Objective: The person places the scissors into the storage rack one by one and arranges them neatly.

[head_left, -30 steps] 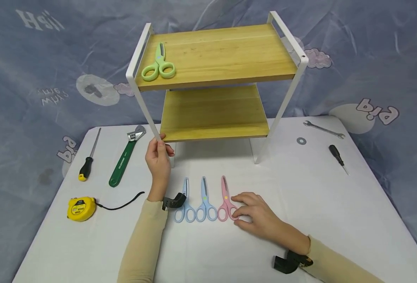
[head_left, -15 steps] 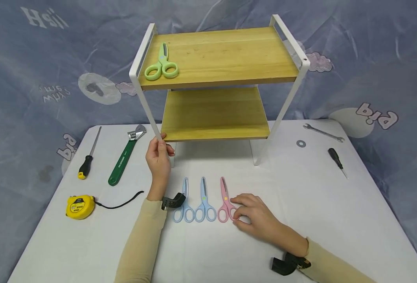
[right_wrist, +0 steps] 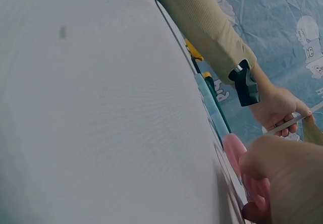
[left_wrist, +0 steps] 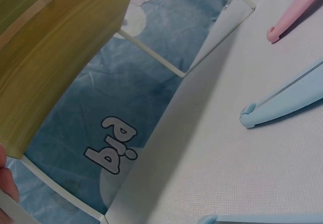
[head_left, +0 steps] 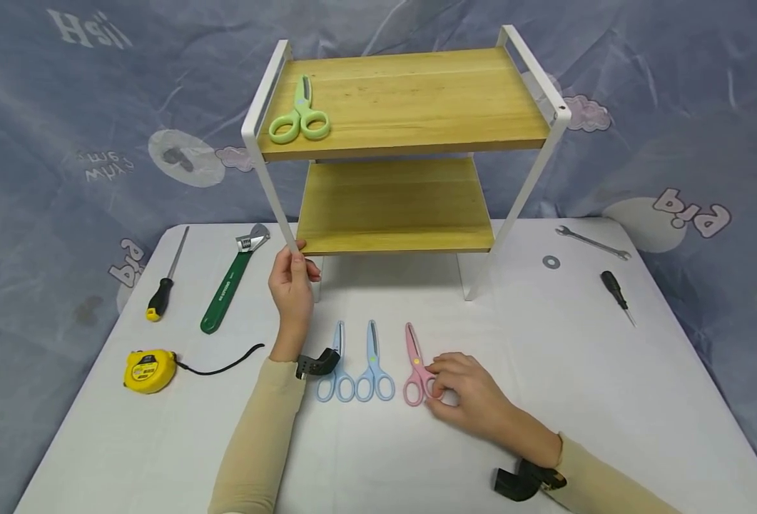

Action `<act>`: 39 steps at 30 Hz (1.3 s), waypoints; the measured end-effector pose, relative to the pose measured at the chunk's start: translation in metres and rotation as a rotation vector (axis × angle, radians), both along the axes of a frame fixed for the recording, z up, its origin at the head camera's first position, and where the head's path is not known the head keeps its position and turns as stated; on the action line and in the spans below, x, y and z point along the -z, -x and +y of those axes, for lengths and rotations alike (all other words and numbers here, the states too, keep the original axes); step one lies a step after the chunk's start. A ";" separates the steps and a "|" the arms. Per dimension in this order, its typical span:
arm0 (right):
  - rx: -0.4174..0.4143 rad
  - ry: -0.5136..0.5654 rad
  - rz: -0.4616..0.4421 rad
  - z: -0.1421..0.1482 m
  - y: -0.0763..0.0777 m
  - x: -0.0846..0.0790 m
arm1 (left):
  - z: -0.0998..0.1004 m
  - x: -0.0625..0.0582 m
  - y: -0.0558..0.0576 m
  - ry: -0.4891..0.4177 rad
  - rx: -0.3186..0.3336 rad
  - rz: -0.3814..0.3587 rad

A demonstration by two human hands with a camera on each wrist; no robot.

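My left hand (head_left: pixel 293 285) grips the front left leg (head_left: pixel 274 193) of a two-tier wooden shelf (head_left: pixel 410 100) with a white frame, at the lower board. Pink scissors (head_left: pixel 417 364) lie on the white table, their right handle loop pinched between the fingers and thumb of my right hand (head_left: pixel 471 396). In the right wrist view the pink handle (right_wrist: pixel 233 148) stands a little raised at the thumb. Two blue scissors (head_left: pixel 372 364) lie to the left of the pink ones, the far left pair partly behind my left wrist strap. Green scissors (head_left: pixel 301 111) rest on the top board's left end.
On the left lie a screwdriver (head_left: pixel 161 296), a green-handled adjustable wrench (head_left: pixel 224 293) and a yellow tape measure (head_left: pixel 149 371) with a black strap. To the right are a spanner (head_left: pixel 593 243), a washer (head_left: pixel 551 262) and a small screwdriver (head_left: pixel 616 293). A patterned cloth hangs behind the table.
The pink scissors have shifted slightly right, away from the blue pair, as my right fingers closed on their handle loop. My left hand keeps its hold on the shelf leg.
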State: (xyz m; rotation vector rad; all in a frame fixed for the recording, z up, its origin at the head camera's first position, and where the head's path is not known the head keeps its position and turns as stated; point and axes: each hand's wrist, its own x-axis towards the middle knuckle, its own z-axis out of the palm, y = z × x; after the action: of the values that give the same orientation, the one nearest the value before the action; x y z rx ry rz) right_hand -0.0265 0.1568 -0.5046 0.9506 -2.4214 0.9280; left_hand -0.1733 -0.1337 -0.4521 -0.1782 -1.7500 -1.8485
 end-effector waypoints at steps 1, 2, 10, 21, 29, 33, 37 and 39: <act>0.002 0.011 0.001 0.000 0.000 0.000 | 0.000 0.000 0.000 0.000 0.000 -0.002; 0.006 0.020 0.000 0.000 0.000 -0.001 | 0.000 0.001 0.000 0.000 0.000 -0.003; 0.042 0.106 -0.074 0.000 -0.001 -0.003 | 0.001 0.001 0.000 0.005 -0.008 0.000; 0.081 0.139 -0.189 -0.002 0.000 -0.003 | -0.001 -0.004 0.001 -0.010 -0.005 -0.033; 0.064 0.184 -0.265 -0.002 -0.004 -0.001 | 0.000 -0.003 -0.001 0.007 -0.008 -0.035; 0.053 0.150 -0.274 -0.002 -0.004 -0.003 | 0.001 -0.002 -0.001 0.009 -0.009 -0.024; 0.057 0.081 -0.269 -0.002 -0.005 -0.004 | 0.001 -0.001 -0.001 0.013 -0.003 -0.011; 0.064 0.057 -0.278 -0.003 -0.006 -0.004 | 0.001 0.000 -0.001 0.014 0.000 -0.008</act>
State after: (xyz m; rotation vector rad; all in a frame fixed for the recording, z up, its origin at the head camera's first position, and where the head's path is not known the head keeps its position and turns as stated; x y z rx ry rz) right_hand -0.0208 0.1540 -0.5004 0.7626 -2.6181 1.1664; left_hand -0.1720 -0.1332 -0.4517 -0.1767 -1.7685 -1.8399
